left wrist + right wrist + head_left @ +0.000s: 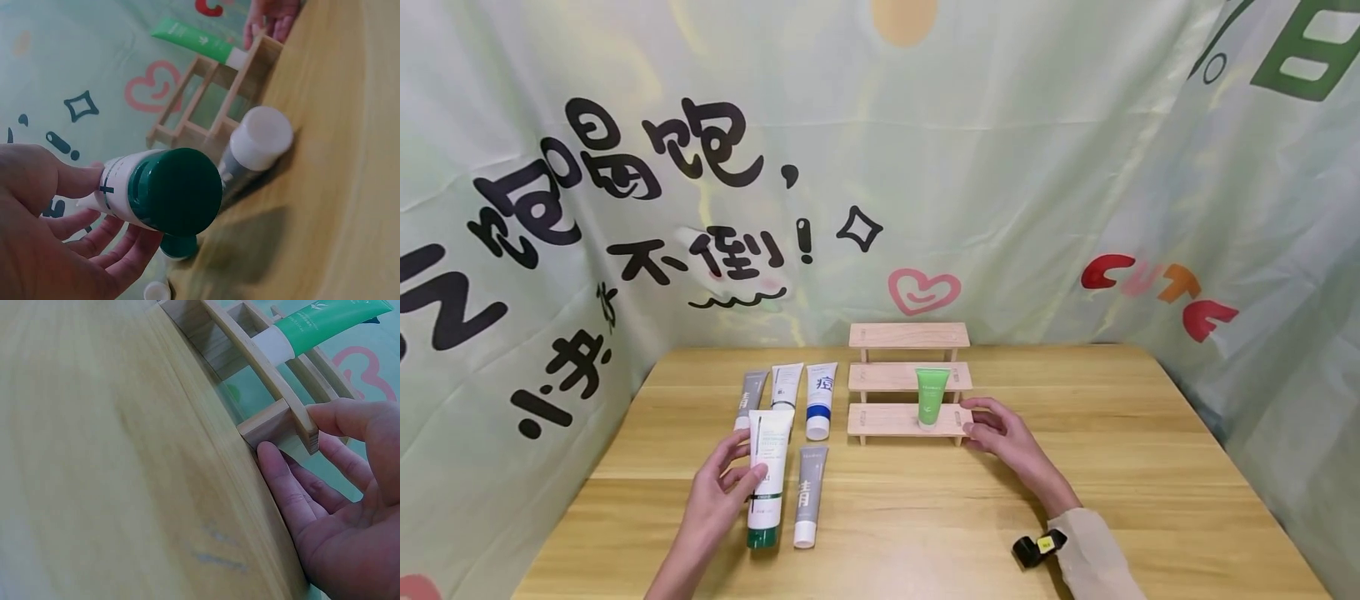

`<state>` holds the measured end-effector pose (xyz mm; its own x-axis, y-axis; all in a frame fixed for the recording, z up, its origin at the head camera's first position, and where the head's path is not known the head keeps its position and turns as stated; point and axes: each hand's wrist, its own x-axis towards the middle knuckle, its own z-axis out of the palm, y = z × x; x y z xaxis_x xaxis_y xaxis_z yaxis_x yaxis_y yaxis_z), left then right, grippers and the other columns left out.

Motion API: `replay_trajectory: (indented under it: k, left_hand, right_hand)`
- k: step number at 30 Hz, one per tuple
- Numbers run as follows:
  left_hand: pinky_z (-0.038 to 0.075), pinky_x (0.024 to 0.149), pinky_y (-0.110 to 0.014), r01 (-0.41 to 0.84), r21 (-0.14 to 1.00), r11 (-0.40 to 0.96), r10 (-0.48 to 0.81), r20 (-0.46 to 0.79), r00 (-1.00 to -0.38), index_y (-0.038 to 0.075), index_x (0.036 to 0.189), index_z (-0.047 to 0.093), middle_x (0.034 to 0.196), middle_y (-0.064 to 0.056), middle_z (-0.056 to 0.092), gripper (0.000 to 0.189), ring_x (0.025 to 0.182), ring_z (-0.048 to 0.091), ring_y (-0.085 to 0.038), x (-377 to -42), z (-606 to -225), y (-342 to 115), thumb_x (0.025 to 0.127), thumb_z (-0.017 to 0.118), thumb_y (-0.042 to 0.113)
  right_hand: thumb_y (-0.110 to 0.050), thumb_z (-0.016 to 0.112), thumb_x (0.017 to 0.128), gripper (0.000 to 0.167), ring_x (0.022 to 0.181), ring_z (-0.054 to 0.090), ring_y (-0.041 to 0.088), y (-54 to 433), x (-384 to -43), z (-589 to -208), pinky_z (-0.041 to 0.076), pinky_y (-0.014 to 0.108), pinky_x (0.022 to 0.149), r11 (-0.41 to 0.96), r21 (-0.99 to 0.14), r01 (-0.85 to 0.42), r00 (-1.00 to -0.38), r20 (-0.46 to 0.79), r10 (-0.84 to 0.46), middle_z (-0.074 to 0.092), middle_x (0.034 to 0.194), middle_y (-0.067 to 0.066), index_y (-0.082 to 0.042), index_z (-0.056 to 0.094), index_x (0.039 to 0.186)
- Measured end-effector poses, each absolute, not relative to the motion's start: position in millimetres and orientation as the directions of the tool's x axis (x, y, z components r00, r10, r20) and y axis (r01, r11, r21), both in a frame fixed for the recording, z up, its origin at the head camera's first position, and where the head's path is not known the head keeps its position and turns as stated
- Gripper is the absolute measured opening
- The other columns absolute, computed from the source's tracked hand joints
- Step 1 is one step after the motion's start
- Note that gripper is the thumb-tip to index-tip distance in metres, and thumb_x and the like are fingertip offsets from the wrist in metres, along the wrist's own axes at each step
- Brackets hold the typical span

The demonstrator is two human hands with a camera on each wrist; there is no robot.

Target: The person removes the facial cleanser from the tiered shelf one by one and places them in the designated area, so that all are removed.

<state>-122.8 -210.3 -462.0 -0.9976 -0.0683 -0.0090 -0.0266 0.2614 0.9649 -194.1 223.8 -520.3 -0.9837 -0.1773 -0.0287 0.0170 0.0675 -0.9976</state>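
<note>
My left hand [726, 479] holds a white squeeze tube [769, 467], thumb on its front and fingers around its side. The tube's green cap [176, 192] points down. My right hand [1009, 437] grips the right end of the lowest step of a three-tier wooden display stand [880, 417]. In the right wrist view, one fingertip lies on the step's end and others are beside its leg [269, 425]. A small green tube [932, 396] stands upright on that step, resting on its white cap [273, 345].
Left of the stand are a grey tube [752, 393], a white tube [786, 383] partly hidden behind the held one, and a white-and-blue tube [820, 400]. Another grey tube [809, 496] is nearer me. A printed cloth [1000, 167] hangs behind the wooden table [925, 517].
</note>
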Motion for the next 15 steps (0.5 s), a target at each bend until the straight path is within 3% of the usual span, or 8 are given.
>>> replay_trajectory:
  k: [5,15]
  left_hand:
    - [0.056,0.080,-0.024,-0.064,0.951,0.302,-0.081,-0.041,-0.996,0.006,0.151,0.043,0.139,-0.023,0.055,0.060,0.099,0.068,-0.023,-121.2,-472.2,-213.8,0.097,0.069,0.003]
    - [0.055,0.073,-0.026,-0.083,0.929,0.360,-0.078,-0.059,-0.995,0.002,0.148,0.047,0.132,-0.024,0.058,0.057,0.090,0.067,-0.023,-120.6,-483.4,-214.8,0.096,0.070,0.005]
  right_hand:
    - [-0.013,0.066,0.101,0.049,0.117,0.061,0.030,224.0,-193.2,-521.2,0.058,0.038,0.091,0.060,-0.998,0.022,-0.981,-0.033,-0.190,0.052,0.140,0.031,0.003,0.049,0.143]
    - [-0.014,0.066,0.101,0.048,0.118,0.061,0.031,224.8,-194.1,-519.5,0.058,0.038,0.092,0.065,-0.998,0.018,-0.981,-0.031,-0.191,0.051,0.140,0.031,0.001,0.049,0.143]
